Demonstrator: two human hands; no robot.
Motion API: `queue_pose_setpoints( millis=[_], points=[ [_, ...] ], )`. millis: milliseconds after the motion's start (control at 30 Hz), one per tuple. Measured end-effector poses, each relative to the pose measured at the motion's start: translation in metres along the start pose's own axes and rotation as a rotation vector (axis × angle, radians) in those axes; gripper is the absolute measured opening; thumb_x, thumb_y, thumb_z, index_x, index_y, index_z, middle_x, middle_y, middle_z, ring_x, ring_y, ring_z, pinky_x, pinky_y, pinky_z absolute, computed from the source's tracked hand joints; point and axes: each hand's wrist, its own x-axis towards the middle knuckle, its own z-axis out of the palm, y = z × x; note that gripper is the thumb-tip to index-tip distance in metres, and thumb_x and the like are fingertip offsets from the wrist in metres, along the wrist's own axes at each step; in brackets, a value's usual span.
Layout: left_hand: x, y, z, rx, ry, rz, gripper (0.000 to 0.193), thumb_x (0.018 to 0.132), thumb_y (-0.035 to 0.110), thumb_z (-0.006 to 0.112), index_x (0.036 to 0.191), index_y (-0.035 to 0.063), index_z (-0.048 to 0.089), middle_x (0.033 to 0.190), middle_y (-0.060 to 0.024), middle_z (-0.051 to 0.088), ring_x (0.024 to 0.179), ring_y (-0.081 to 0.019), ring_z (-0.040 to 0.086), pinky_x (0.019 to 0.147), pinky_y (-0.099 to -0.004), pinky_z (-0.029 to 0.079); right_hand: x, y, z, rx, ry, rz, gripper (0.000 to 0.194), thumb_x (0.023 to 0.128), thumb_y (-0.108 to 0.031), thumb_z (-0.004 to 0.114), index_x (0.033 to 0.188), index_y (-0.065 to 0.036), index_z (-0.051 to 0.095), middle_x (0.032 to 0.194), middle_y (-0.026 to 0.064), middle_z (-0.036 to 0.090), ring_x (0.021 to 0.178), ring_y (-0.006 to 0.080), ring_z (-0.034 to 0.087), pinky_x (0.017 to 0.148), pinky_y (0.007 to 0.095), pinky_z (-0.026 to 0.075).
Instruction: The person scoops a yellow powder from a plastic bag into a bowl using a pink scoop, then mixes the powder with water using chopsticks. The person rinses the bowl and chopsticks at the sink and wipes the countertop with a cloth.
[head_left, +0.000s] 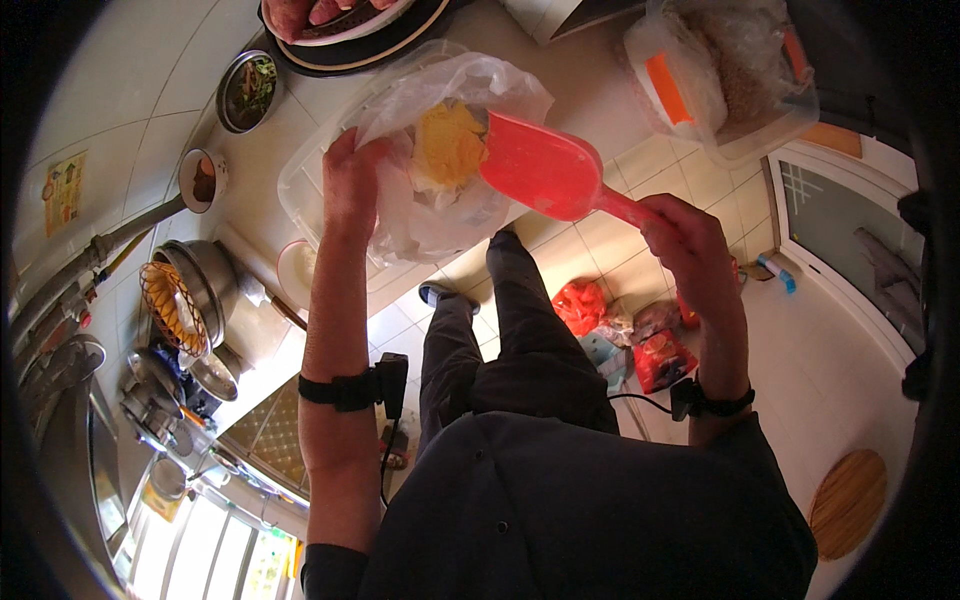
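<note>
My left hand (351, 176) grips the rim of a translucent plastic bag (405, 232) and holds its mouth open. Inside the bag lies a mound of yellow powder (448, 146), perhaps flour or meal. Part of the bag rests over a see-through plastic bin (300, 169) on the counter. My right hand (686, 236) is closed around the handle of a red plastic scoop (544, 165). The scoop's front edge reaches over the bag's opening and touches or overlaps the yellow mound. Little or no powder shows on the scoop's visible face.
A lidless plastic bin (795, 127) with bagged grain stands at the right. Along the left are a metal bowl of greens (247, 91), a small cup (201, 180), a cleaver (259, 289) and a wicker basket (161, 300). Red bags (581, 306) lie on the floor.
</note>
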Motion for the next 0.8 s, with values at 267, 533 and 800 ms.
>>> queue_pose_setpoints(
  millis=[267,533,800],
  points=[
    [-0.0018,0.0024,0.0029,-0.016,-0.002,0.005,0.032,0.087,0.014,0.061,0.115,0.0010,0.066,0.098,-0.0106,0.070,0.080,-0.0218,0.067,0.073,-0.0338,0.056,-0.0025,0.0015,-0.0036,-0.025,0.011,-0.007,0.021,0.097,-0.016,0.058,0.104,0.003,0.064,0.075,0.0073,0.060,0.067,0.0121,0.051,0.061,0.0291,0.043],
    [0.0027,-0.0019,0.0002,0.009,-0.029,0.008,0.033,0.088,0.016,0.063,0.118,0.0012,0.066,0.101,-0.0098,0.070,0.083,-0.0217,0.067,0.075,-0.0335,0.056,0.0024,0.0033,-0.0021,-0.033,-0.003,-0.048,0.022,0.098,-0.017,0.058,0.105,0.003,0.064,0.075,0.0075,0.060,0.067,0.0125,0.052,0.061,0.0292,0.044],
    [0.0015,-0.0006,0.0043,-0.006,0.035,0.000,0.033,0.085,0.012,0.062,0.114,-0.0045,0.066,0.098,-0.0120,0.070,0.085,-0.0213,0.066,0.077,-0.0331,0.054,0.0031,0.0058,0.0000,-0.039,0.012,-0.014,0.018,0.097,-0.013,0.058,0.106,0.002,0.065,0.074,0.0001,0.054,0.068,0.0064,0.046,0.061,0.0243,0.039]
  ],
)
